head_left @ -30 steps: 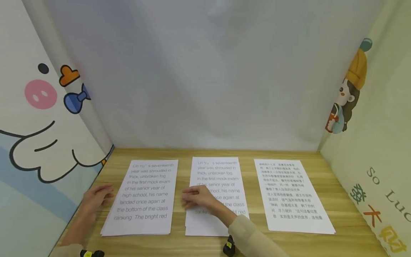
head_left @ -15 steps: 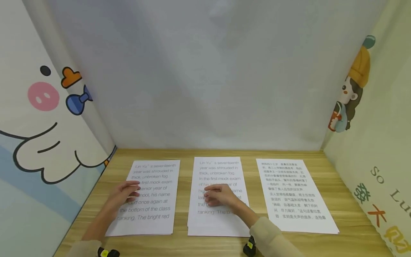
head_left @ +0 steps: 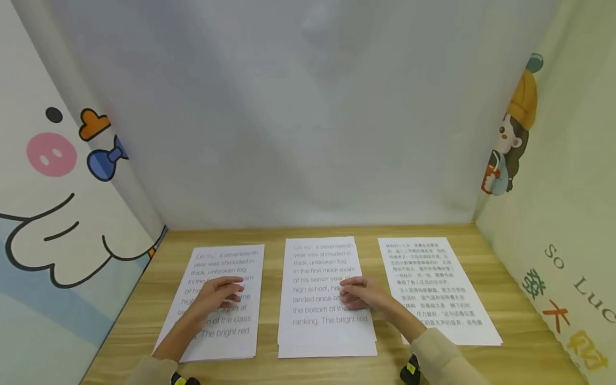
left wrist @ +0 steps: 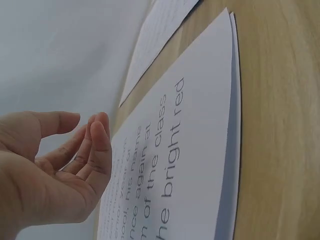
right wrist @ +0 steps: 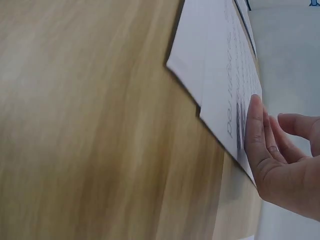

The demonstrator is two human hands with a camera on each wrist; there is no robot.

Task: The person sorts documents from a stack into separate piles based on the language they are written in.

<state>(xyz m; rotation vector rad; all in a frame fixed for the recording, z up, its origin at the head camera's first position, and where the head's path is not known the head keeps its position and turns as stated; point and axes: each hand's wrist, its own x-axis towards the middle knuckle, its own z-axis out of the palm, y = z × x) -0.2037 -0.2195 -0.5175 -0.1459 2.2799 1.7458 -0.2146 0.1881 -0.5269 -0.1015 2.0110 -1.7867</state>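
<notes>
Over the left stack of printed English sheets hovers my left hand. Its fingers are loosely curled, the thumb apart from them, and nothing is between them in the left wrist view. My right hand overlaps the right edge of the middle English stack, its fingers bent and relaxed with nothing held. The middle stack's top sheet sits slightly offset, so a lower sheet sticks out at the near edge. Part of the print on both stacks is hidden behind the hands.
A third stack, printed in Chinese characters, lies at the right, partly behind the right forearm. All three rest on a wood-grain table. A plain pale backdrop rises behind, with cartoon-printed panels at the sides.
Both hands have moved to the right, the left from beside its stack to over it, the right across the middle stack to its right edge. The stacks keep their places.
</notes>
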